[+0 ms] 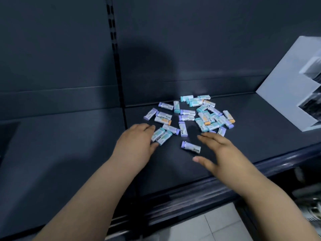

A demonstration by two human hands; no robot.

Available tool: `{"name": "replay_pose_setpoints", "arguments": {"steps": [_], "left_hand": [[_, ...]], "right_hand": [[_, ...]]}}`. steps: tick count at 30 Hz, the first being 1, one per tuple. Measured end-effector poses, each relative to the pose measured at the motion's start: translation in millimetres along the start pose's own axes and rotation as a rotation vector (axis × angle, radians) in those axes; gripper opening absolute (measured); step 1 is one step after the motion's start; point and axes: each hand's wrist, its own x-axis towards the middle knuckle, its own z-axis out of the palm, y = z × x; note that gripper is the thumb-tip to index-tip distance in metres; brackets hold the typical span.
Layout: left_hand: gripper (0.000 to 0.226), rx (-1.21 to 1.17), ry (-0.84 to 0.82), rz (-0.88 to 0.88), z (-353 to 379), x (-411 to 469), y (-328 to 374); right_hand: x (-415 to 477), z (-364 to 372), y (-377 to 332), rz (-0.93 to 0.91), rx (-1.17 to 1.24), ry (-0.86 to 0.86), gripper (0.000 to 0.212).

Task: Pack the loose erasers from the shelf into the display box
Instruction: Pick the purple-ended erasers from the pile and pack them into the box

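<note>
Erasers (pixel 189 115) lie scattered mid-shelf (pixel 69 153), toward its back edge. Your left hand (pixel 137 143) touches two; your right hand (pixel 218 152) hovers spread, empty, beside one.

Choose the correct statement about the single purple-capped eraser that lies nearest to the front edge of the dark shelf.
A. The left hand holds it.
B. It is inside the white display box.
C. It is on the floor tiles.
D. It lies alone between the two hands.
D: the purple-capped eraser lies apart on the dark shelf, between the left hand and the open right hand, touched by neither.
</note>
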Motion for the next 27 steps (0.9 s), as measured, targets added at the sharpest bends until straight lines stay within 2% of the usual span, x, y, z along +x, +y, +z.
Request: {"name": "replay_pose_setpoints", "arguments": {"steps": [6, 10, 12, 14, 19, 23, 25, 27], "left_hand": [[0.039, 0.069, -0.058, 0.043, 15.5, 63.6, -0.4], [0.061, 0.115, -0.231, 0.032, 28.9, 86.6, 4.0], [0.066, 0.126, -0.252, 0.003, 32.8, 93.6, 2.3], [0.061, 0.145, -0.211, -0.05, 37.2, 99.7, 3.9], [0.029, 0.239, -0.105, -0.258, 42.6, 113.9, 25.1], [0.037, 0.38, -0.054, -0.396, 47.6, 121.0, 47.0], [0.033, 0.206, 0.022, -0.461, 47.2, 122.5, 64.8], [0.019, -0.057, 0.119, -0.482, 44.8, 121.7, 90.8]], "right_hand": [[32.0, -7.7, 41.8, 0.061, -0.016, 0.058, 0.059], [48.0, -2.8, 70.8, 0.062, 0.022, 0.034, 0.055], [57.1, -1.9, 85.1, 0.059, 0.025, 0.038, 0.053], [66.3, -3.8, 102.4, 0.044, 0.026, 0.022, 0.053], [89.1, -21.7, 151.2, -0.046, 0.039, -0.009, 0.051], [105.5, -35.7, 188.9, -0.121, 0.065, -0.042, 0.044], [115.4, -37.5, 199.8, -0.151, 0.058, -0.044, 0.041], [126.4, -38.1, 209.6, -0.161, 0.067, -0.049, 0.04]]}}
